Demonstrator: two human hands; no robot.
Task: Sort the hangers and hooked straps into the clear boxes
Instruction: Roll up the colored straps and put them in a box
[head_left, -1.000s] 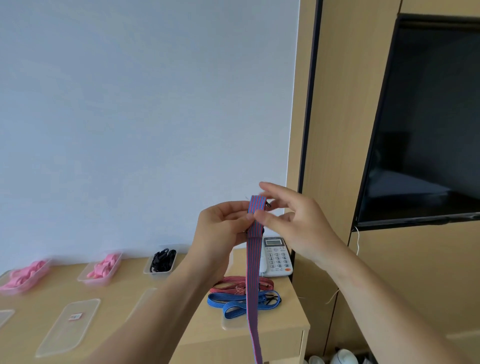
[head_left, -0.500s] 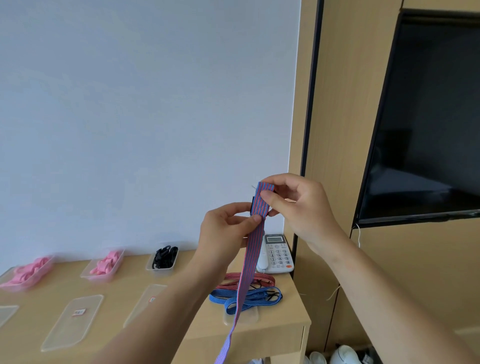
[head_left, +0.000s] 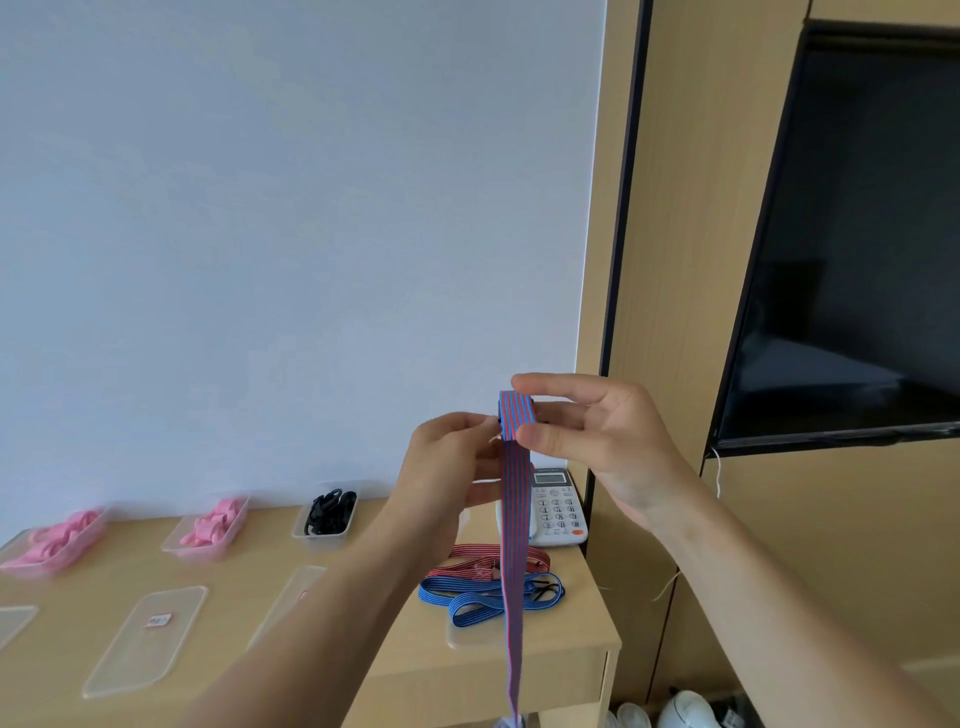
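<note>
A long red-and-blue striped strap (head_left: 511, 545) hangs down in front of me, its top end folded into a small roll. My right hand (head_left: 587, 431) pinches that roll between thumb and forefinger. My left hand (head_left: 452, 462) grips the strap just beside and below the roll. On the wooden desk (head_left: 249, 582) lie a red striped strap (head_left: 478, 558) and a blue striped strap (head_left: 467, 597) with black hooks. Three clear boxes stand at the back: two with pink hangers (head_left: 54, 535) (head_left: 213, 525), one with black hooks (head_left: 330, 512).
Clear lids (head_left: 145, 639) lie flat on the desk front; another lid (head_left: 488, 636) sits under the blue strap. A white telephone (head_left: 556, 512) stands at the desk's right rear. A dark television (head_left: 857, 249) hangs on the wooden wall at right. Shoes (head_left: 680, 709) lie on the floor.
The strap now hangs straight down instead of slanting left. My right hand's fingers have spread out while still pinching the rolled top end.
</note>
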